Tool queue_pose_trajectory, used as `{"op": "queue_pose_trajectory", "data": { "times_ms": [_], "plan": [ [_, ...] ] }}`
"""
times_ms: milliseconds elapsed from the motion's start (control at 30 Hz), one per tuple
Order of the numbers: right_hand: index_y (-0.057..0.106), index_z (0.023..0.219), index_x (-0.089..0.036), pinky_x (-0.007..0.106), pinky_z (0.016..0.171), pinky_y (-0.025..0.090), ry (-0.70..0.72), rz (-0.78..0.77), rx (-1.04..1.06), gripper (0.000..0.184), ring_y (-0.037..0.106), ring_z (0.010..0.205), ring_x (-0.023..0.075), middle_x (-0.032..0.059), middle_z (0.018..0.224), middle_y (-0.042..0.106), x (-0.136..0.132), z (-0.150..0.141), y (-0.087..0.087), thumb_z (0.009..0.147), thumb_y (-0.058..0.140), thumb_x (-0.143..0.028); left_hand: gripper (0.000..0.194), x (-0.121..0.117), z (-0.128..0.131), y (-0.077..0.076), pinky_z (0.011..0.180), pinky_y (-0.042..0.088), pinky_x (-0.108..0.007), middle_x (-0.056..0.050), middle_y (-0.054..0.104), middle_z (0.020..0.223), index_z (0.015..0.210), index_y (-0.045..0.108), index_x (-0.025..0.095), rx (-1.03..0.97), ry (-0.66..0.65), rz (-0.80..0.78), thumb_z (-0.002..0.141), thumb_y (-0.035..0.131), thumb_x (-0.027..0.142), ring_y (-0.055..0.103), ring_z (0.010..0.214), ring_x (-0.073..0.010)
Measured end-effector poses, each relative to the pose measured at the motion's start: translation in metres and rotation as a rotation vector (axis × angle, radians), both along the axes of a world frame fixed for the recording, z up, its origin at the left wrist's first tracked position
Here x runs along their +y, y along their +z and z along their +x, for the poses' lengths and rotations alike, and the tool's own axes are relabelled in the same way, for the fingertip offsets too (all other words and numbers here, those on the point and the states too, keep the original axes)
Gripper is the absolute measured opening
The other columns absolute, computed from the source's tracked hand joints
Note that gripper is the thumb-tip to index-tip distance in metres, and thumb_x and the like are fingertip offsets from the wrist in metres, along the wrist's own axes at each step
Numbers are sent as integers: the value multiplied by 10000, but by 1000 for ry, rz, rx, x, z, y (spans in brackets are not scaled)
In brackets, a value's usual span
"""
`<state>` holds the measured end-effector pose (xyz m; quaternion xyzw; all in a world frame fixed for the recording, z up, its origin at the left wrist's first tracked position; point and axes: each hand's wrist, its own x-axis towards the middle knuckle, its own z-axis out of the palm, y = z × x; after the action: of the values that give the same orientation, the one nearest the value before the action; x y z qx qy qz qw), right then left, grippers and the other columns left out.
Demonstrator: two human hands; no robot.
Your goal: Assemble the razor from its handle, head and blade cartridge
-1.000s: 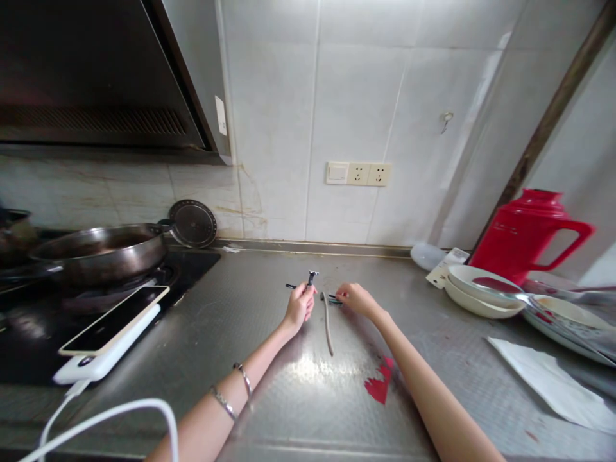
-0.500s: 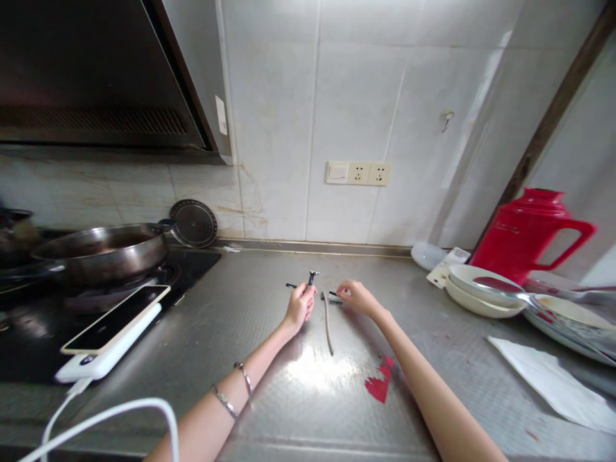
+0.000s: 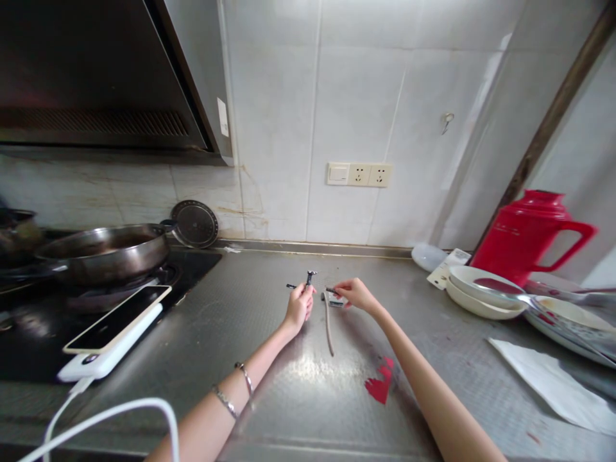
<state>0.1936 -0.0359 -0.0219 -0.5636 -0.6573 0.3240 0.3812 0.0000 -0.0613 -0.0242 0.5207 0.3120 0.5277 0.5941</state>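
My left hand [image 3: 299,308] is closed around a small black razor-like tool [image 3: 308,278] with a silvery T-shaped head pointing up. A short black piece [image 3: 290,286] shows just left of these fingers. To the right, my right hand [image 3: 355,295] pinches a short dark stick [image 3: 332,290], too small to name exactly. Under those fingertips lies a small flat pale-and-dark packet [image 3: 335,300], partly covered by the hand. Between both hands, a thin greyish-brown cord-like strip [image 3: 328,327] lies lengthwise on the metal counter [image 3: 269,410].
Torn red paper [image 3: 380,382] lies near my right forearm. On the left are a pan [image 3: 110,256] on the stove and a phone [image 3: 118,321] on a white power bank with a cable. Stacked bowls [image 3: 481,301], a red thermos [image 3: 527,237] and white paper [image 3: 553,385] occupy the right.
My right hand has shifted slightly left and up, bringing the dark stick closer to my left hand. More of the packet shows below it. The razor-like tool has tilted slightly.
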Motion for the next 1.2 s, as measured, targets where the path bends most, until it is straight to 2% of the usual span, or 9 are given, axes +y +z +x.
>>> {"op": "queue_pose_trajectory", "data": {
  "times_ms": [100, 300, 667, 800, 900, 1100, 1200],
  "plan": [
    [731, 760, -124, 180, 364, 468, 6, -48, 55, 207, 563, 450, 107, -15, 564, 648, 2, 2, -3, 668, 592, -246, 338, 0, 0, 0, 289, 157, -154, 112, 287, 450, 728, 439, 193, -8, 4, 0, 742, 547, 513, 212, 299, -28],
    [735, 773, -112, 179, 408, 506, -31, -65, 175, 187, 590, 506, 117, -4, 555, 654, 1, 1, 2, 626, 630, -160, 335, 0, 0, 0, 292, 154, -155, 113, 286, 446, 730, 438, 192, -7, 2, -3, 748, 543, 509, 210, 297, -28],
    [735, 754, -112, 206, 512, 549, -80, -123, 281, 245, 615, 556, 120, 6, 619, 690, -5, -4, 10, 595, 563, -41, 342, 0, 0, 0, 288, 156, -154, 115, 294, 442, 733, 434, 194, -7, -2, -19, 739, 544, 518, 210, 294, -28],
    [731, 721, -118, 233, 521, 553, -101, -118, 302, 177, 631, 548, 143, 23, 620, 696, -5, -5, 11, 584, 627, -79, 334, -1, 0, 1, 293, 164, -155, 113, 291, 445, 737, 445, 193, -1, 26, -18, 737, 546, 510, 216, 302, -30],
    [722, 681, -129, 254, 537, 558, -108, -55, 347, 124, 657, 600, 178, 38, 627, 699, -5, -6, 12, 561, 694, -144, 329, -1, 0, 1, 305, 179, -157, 108, 297, 460, 763, 475, 186, -9, 57, -13, 737, 540, 507, 229, 313, -31],
    [711, 718, -131, 302, 619, 567, -94, 45, 480, 283, 675, 687, 211, 61, 680, 708, -7, -9, 18, 509, 772, -310, 348, -1, 2, 0, 361, 283, -174, 61, 431, 523, 850, 543, 160, -10, 116, 74, 758, 498, 493, 371, 387, -61],
    [705, 754, -131, 312, 672, 561, -76, 92, 541, 345, 674, 706, 204, 64, 708, 710, -9, -12, 22, 507, 781, -360, 276, -3, 4, 1, 425, 346, -188, 21, 534, 591, 836, 558, 153, 55, 146, 141, 770, 514, 417, 447, 441, -75]
  ]
}}
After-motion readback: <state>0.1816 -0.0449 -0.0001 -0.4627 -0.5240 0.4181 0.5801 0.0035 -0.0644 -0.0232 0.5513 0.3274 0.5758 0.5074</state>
